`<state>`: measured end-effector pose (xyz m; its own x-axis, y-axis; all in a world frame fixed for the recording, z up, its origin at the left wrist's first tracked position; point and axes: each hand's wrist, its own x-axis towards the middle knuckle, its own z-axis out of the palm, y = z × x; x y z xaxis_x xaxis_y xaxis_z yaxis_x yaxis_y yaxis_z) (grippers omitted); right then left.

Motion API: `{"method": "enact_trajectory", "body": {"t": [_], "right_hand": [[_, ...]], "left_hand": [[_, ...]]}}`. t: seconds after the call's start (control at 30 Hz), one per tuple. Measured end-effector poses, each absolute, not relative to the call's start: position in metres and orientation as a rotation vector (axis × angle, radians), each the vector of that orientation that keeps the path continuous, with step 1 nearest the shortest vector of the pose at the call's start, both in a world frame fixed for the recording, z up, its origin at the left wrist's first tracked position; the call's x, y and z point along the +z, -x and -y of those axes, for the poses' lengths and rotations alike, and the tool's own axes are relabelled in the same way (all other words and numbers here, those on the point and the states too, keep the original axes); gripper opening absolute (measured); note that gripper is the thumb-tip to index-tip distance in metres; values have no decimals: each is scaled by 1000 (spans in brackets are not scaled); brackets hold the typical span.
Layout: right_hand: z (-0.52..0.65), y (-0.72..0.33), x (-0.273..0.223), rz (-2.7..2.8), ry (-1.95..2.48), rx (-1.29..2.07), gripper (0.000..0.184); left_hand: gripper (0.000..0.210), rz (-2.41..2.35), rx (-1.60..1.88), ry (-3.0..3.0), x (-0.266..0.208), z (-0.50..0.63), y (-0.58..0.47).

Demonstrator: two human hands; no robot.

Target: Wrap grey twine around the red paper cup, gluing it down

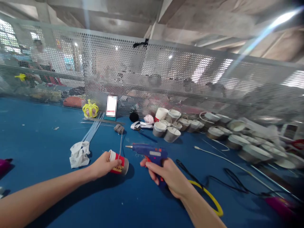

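Note:
My left hand (pixel 104 165) is closed around a red and white paper cup (pixel 117 169), which lies tilted on its side with its grey-covered base toward the right. Grey yarn (pixel 121 142) runs from the cup up to a small grey yarn ball (pixel 119 128) on the table. In my right hand (pixel 166 175) is a blue glue gun (pixel 150 152), gripped by its handle with fingers at the orange trigger. Its metal nozzle points left, above and to the right of the cup, not touching it.
Several grey-wrapped cups (pixel 172 134) stand at the back right. A yellow crown-like piece (pixel 90 109), a lit phone (pixel 111 106) and thin rods (pixel 95 126) are at the back left, before a perforated metal screen (pixel 133 69). A crumpled white bag (pixel 80 155) and a black cable (pixel 228 186) lie nearby.

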<state>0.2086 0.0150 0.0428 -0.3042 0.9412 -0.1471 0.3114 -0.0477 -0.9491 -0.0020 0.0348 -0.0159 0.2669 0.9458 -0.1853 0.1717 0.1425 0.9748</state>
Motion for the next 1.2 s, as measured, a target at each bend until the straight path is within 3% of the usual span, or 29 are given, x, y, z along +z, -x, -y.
{"method": "enact_trajectory", "body": {"t": [0.43, 1.2], "right_hand": [[2, -195, 23, 1816, 1631, 1106, 29], [11, -198, 15, 1781, 1729, 1116, 30]], "left_hand": [[26, -1078, 797, -1276, -26, -36, 14], [25, -1110, 738, -1619, -13, -29, 17]]}}
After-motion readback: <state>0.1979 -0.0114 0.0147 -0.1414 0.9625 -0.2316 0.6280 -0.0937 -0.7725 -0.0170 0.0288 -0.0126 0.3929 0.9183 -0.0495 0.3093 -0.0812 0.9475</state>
